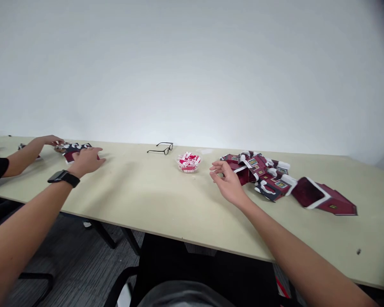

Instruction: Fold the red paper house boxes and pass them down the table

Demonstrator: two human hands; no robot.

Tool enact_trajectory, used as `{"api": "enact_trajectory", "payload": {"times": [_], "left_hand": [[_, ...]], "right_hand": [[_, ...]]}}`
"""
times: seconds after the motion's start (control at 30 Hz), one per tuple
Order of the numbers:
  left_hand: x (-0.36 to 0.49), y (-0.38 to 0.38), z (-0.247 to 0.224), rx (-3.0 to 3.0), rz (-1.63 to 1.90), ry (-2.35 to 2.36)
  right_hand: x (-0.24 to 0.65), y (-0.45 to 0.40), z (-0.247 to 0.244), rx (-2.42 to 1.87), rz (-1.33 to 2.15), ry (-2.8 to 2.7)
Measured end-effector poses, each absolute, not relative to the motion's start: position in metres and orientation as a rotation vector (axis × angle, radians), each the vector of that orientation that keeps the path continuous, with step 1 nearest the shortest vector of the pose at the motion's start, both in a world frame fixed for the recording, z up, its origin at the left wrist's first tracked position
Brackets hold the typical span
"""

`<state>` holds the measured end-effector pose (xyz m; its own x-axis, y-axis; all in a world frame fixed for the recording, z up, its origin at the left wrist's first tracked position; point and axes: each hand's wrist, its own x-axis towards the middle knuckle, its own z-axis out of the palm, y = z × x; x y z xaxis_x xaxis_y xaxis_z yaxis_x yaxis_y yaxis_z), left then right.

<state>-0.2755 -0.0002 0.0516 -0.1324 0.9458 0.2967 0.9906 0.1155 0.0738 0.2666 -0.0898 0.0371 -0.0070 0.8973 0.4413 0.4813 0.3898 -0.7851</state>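
Note:
My left hand [88, 161], with a black watch on its wrist, reaches to the left side of the table with fingers apart. Right behind it sits a dark red and navy paper box [69, 156] with white trim, partly covered by the hand; I cannot tell whether they touch. My right hand [228, 182] hovers above the table, its fingers loosely curled and apart, nothing between them. Just right of it lies a pile of house-shaped dark red paper boxes [259, 166] with white trim and printed windows. One more such box [334, 200] lies on its side at the pile's right end.
A clear bowl [188, 163] of red-and-white striped pieces stands mid-table. Black-framed glasses [164, 149] lie left of it. A co-worker's arm [25, 157] reaches in at the far left. A small dark bit [359, 252] lies at the right. A wall rises behind.

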Motion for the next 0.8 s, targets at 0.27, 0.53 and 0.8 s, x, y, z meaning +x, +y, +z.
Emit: {"api": "enact_trajectory", "payload": {"times": [0.27,0.53,0.8], "left_hand": [[-0.087,-0.017,0.053,-2.45,-0.765,-1.733],[0.089,-0.044,0.068,-3.057,-0.97,-1.13],[0.139,-0.038,0.028,-3.172,-1.408,-0.967]], "right_hand": [[0.28,-0.085,0.048,-1.3,0.159,-1.672],[0.322,-0.076,0.069,-1.571,-0.226,-1.582],[0.316,-0.076,0.071,-1.59,-0.087,-1.579]]}}
